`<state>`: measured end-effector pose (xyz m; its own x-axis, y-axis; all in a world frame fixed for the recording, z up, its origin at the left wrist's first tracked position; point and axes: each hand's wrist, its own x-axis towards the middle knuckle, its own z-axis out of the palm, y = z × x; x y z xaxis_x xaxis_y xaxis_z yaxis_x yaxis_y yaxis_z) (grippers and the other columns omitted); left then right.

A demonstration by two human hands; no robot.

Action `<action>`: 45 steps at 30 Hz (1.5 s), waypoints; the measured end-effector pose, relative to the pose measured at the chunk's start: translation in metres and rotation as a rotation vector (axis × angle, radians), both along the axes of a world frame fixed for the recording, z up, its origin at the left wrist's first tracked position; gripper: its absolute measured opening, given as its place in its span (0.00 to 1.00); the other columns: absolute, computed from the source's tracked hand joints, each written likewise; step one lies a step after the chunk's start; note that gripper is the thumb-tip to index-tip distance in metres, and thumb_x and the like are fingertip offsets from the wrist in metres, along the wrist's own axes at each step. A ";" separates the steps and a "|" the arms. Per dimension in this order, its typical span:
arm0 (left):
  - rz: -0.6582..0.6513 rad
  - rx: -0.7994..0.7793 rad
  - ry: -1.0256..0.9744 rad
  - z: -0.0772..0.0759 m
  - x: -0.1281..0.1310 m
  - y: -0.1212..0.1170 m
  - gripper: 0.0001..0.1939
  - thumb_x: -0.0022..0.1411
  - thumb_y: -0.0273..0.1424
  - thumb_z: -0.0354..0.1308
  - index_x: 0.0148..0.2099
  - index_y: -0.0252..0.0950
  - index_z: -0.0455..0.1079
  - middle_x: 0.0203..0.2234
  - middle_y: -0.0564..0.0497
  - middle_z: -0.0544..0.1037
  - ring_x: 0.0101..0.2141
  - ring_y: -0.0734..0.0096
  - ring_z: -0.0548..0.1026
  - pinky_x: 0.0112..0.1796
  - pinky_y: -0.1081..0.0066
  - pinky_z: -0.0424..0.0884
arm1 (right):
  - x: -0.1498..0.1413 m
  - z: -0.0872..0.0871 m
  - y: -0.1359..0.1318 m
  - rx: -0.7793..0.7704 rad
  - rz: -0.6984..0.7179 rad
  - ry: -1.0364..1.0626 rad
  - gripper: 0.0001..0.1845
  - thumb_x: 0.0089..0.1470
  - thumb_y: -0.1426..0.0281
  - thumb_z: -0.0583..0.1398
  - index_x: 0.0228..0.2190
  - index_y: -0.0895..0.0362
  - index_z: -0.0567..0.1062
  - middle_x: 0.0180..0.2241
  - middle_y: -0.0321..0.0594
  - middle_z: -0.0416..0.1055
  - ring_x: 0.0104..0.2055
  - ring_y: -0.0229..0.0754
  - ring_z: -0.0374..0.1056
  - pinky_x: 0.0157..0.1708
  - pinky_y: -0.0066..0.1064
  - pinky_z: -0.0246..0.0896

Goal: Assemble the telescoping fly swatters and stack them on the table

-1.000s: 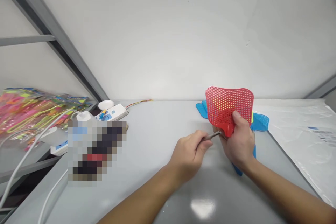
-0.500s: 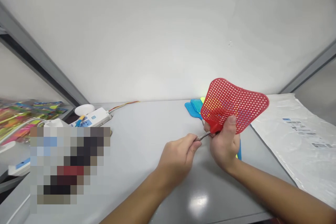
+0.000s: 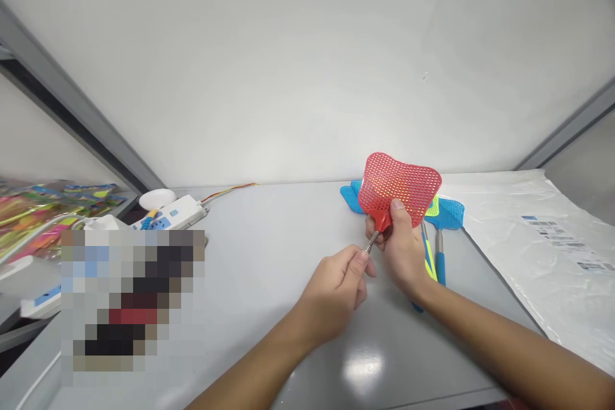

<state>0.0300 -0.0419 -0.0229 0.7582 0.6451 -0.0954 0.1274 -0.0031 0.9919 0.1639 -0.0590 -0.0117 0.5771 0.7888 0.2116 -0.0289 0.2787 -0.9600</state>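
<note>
A red fly swatter point(image 3: 384, 182) with a perforated head is held up in front of me, its head tilted away. My right hand point(image 3: 403, 246) grips the base of the red head, thumb lying on the mesh. Closed round the thin metal rod below it is my left hand point(image 3: 339, 282); any handle further down is hidden by that hand. Behind the right hand, on the table, lie several more swatters: a blue one point(image 3: 450, 213) with a metal rod and blue grip, a yellow-green one point(image 3: 433, 206), and blue heads point(image 3: 350, 197) at the left.
A white plastic mailing bag point(image 3: 538, 256) with printed labels covers the table's right side. On the left are a white power strip point(image 3: 175, 213), a white oval object point(image 3: 157, 198), loose thin wires point(image 3: 230, 191), a pixelated patch and colourful packaged items point(image 3: 38, 211) on a shelf.
The red swatter's head has moved left and turned, now looking smaller and more upright. Both hands still hold it, and more of the swatters behind now show.
</note>
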 end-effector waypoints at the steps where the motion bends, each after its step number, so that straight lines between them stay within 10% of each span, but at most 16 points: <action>1: -0.013 -0.060 -0.025 0.000 0.000 0.001 0.21 0.71 0.47 0.40 0.36 0.38 0.64 0.13 0.60 0.61 0.16 0.77 0.58 0.20 0.76 0.57 | 0.001 0.000 0.001 -0.001 -0.002 -0.006 0.26 0.63 0.51 0.48 0.22 0.55 0.64 0.19 0.33 0.62 0.19 0.34 0.53 0.18 0.27 0.50; 10: -0.189 -0.573 -0.244 0.000 0.000 0.011 0.20 0.70 0.45 0.43 0.36 0.36 0.64 0.11 0.64 0.59 0.08 0.85 0.47 0.17 0.75 0.65 | -0.002 -0.008 0.004 -0.075 -0.031 0.031 0.28 0.63 0.50 0.47 0.21 0.56 0.67 0.18 0.34 0.63 0.18 0.33 0.54 0.18 0.26 0.51; 20: -0.063 -0.483 -0.208 -0.003 0.004 0.005 0.19 0.70 0.45 0.43 0.36 0.36 0.63 0.13 0.64 0.59 0.08 0.85 0.50 0.16 0.76 0.66 | 0.002 -0.007 0.004 -0.166 0.071 0.009 0.27 0.61 0.49 0.50 0.22 0.55 0.68 0.15 0.32 0.59 0.18 0.34 0.55 0.18 0.26 0.52; 33: -0.155 -0.730 -0.299 0.005 -0.005 0.009 0.17 0.71 0.44 0.44 0.35 0.38 0.61 0.12 0.65 0.53 0.08 0.86 0.45 0.14 0.78 0.64 | -0.002 -0.010 0.001 -0.251 0.208 0.034 0.29 0.61 0.46 0.47 0.32 0.57 0.72 0.11 0.27 0.52 0.13 0.33 0.52 0.15 0.25 0.47; 45: -0.482 -0.941 -0.428 0.003 -0.016 0.024 0.18 0.71 0.46 0.42 0.37 0.39 0.61 0.13 0.66 0.54 0.07 0.85 0.42 0.10 0.80 0.63 | -0.006 0.003 -0.010 -0.114 0.310 0.023 0.27 0.63 0.49 0.48 0.34 0.56 0.74 0.12 0.27 0.52 0.15 0.33 0.54 0.17 0.26 0.47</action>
